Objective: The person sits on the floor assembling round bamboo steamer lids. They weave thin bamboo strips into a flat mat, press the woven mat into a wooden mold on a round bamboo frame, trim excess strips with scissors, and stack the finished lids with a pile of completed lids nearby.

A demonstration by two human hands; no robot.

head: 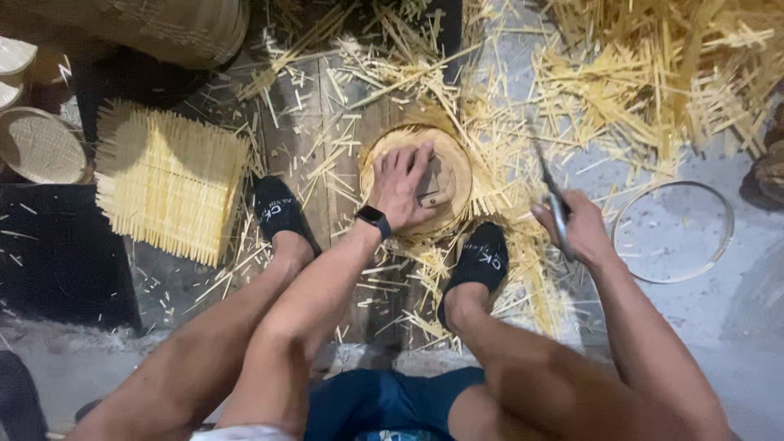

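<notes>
Here's the round woven bamboo disc (454, 163), flat on the dark wooden boards (306, 114) of the floor, right between the person's two feet. The left hand (402, 186) presses down on top of it, palm flat, fingers (398, 160) spread wide and pointing away from the body; they clamp nothing, they just pin the disc in place. A small dark block (435, 189) lies on the disc just beside that hand, touching the thumb side. A black watch (373, 218) sits on the left wrist.

To the right of the disc, the right hand (581, 229) is lifted off the floor, fingers curled tight around the handle of a knife (549, 181), whose thin blade points up and away from the body. Blade and disc are apart.

Just below the disc to the right, a foot in a black sock (482, 260); below and to the left, the other black sock (276, 208). Loose bamboo splinters (498, 269) ring the disc on every side and spill over the boards.

Well to the left of the disc lies a square mat of bamboo slats (167, 181), its ends bristling. Further left still, a small round woven tray (37, 147) at the edge of the view. Up and left of the disc, the curved wall of a big woven basket (163, 28). Right of the disc, past the knife hand, a thin bamboo hoop (719, 245) rests on the grey floor (735, 327), and above it a great heap of bamboo offcuts (645, 73).
</notes>
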